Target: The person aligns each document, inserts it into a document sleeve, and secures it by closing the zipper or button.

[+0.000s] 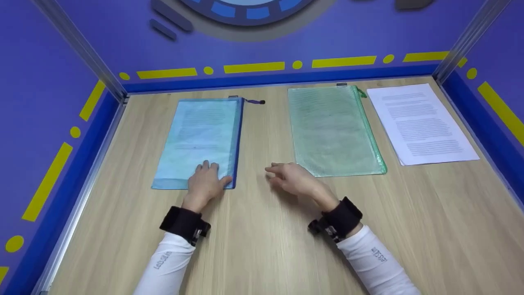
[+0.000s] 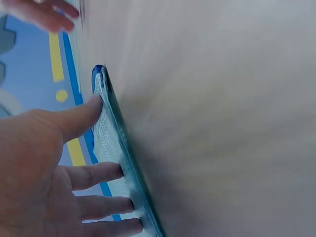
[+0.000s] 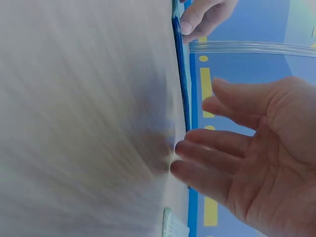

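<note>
A blue zip document pouch (image 1: pixel 200 131) with printed paper inside lies flat on the left of the table. My left hand (image 1: pixel 206 181) rests on its near right corner, fingers spread. In the left wrist view the thumb and fingertips touch the pouch (image 2: pixel 111 133) close to its edge. Between the two pouches, my right hand (image 1: pixel 292 178) hovers over the table, fingers loosely bent and holding nothing. Just beyond and right of it lies a green mesh zip pouch (image 1: pixel 333 131); whether it holds anything I cannot tell.
A stack of printed paper (image 1: pixel 425 123) lies at the table's right side. Blue panels (image 1: pixel 262 49) with yellow marks wall in the back and both sides. The blue pouch's zip pull (image 1: pixel 256 101) sticks out to the right on the wooden table (image 1: pixel 262 246).
</note>
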{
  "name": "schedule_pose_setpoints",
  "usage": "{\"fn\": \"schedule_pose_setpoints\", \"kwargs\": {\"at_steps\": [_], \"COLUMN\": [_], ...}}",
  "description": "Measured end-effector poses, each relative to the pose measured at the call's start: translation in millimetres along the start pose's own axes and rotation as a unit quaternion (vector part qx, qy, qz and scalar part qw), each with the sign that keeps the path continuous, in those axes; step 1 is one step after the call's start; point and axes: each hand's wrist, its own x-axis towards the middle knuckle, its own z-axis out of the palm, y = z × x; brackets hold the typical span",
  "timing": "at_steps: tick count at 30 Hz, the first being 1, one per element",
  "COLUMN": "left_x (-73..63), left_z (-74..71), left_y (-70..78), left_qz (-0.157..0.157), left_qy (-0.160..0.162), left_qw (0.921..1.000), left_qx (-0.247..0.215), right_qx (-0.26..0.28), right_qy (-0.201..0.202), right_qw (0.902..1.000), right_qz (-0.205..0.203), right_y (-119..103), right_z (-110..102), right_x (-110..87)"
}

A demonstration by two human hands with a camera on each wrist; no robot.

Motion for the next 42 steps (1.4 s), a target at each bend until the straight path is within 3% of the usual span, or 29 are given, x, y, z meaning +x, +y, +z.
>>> {"fn": "schedule_pose_setpoints", "kwargs": {"at_steps": [14, 33, 42], "left_x": [5.5, 11.6, 14.4], "left_z": [-26.8, -43.7, -50.7], "left_y": [-50.5, -101.1, -117.1], "left_qz": [-0.058, -0.082, -0.079], "left_qy": [-0.03, -0.053, -0.057], "left_qw": [0.9978, 0.9951, 0.9948], "left_qx": [-0.005, -0.017, -0.031], "right_qx": [0.037, 0.027, 0.025], "right_qy": [0.019, 0.042, 0.042], "right_qw": [0.999, 0.9987, 0.9986], "right_qz": [0.018, 0.003, 0.019], "right_y": [3.0, 18.8, 24.0], "right_z": [-11.7, -20.1, -23.8], "right_x": [-13.9, -25.4, -28.0]}}
